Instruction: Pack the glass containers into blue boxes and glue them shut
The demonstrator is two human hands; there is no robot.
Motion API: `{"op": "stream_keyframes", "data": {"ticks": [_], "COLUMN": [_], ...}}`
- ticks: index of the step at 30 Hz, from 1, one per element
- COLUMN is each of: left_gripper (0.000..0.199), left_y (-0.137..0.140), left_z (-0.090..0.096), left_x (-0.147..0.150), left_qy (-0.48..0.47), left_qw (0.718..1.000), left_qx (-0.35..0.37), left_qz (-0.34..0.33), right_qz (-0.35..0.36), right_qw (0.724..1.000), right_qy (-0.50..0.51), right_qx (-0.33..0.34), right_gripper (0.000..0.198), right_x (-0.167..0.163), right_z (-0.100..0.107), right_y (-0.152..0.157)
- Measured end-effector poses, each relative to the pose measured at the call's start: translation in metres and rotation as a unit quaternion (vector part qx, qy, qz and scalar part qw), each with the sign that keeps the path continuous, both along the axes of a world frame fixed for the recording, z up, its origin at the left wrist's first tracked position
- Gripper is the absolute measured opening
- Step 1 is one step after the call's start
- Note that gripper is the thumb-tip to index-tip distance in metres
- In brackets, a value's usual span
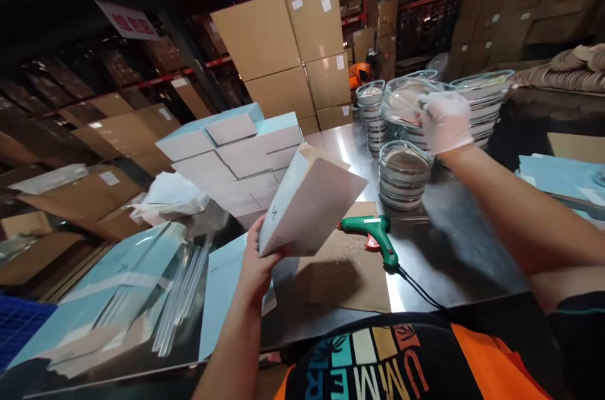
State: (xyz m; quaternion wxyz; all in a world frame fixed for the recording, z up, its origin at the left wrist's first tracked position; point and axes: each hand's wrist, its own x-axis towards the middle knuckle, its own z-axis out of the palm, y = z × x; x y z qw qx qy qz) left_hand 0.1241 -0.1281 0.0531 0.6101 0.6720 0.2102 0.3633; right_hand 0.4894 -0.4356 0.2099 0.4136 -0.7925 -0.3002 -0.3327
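My left hand (265,245) is closed round the lower corner of a white and light-blue cardboard box (316,205), tilted above the table, its far end looking open. My right hand (447,120), in a white glove, grips the rim of a clear glass dish (406,101) over the stacks at the back. A shorter stack of round glass dishes (405,176) stands nearer, below that hand. Between my arms a green glue gun (371,233) rests partly on a flat cardboard piece (350,274).
White and blue boxes (246,154) are piled at the back left. Flattened blue boxes (118,280) and clear plastic strips (184,293) lie on the left. More glass dishes (482,101) are stacked at right. Large cartons (278,47) rise behind. A person in orange (360,74) is farther off.
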Motion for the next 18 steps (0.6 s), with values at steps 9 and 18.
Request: {"op": "stream_keyframes", "data": {"ticks": [9,18], "left_gripper": [0.108,0.103], "left_y": [-0.017,-0.042], "left_z": [-0.047,-0.107], "left_x": [0.011,0.022], "left_qy": [0.036,0.123], "left_qw": [0.993,0.973], "left_qx": [-0.078,0.026], "left_qz": [-0.076,-0.195], "right_qz": [0.29,0.342], "right_qw": [0.955,0.937], "right_qy": [0.057,0.022], "right_qx": [-0.032,-0.071], "right_gripper": [0.053,0.024], "right_x": [-0.145,-0.194], "right_z": [0.024,-0.047], "right_y": [-0.018,0.02]}}
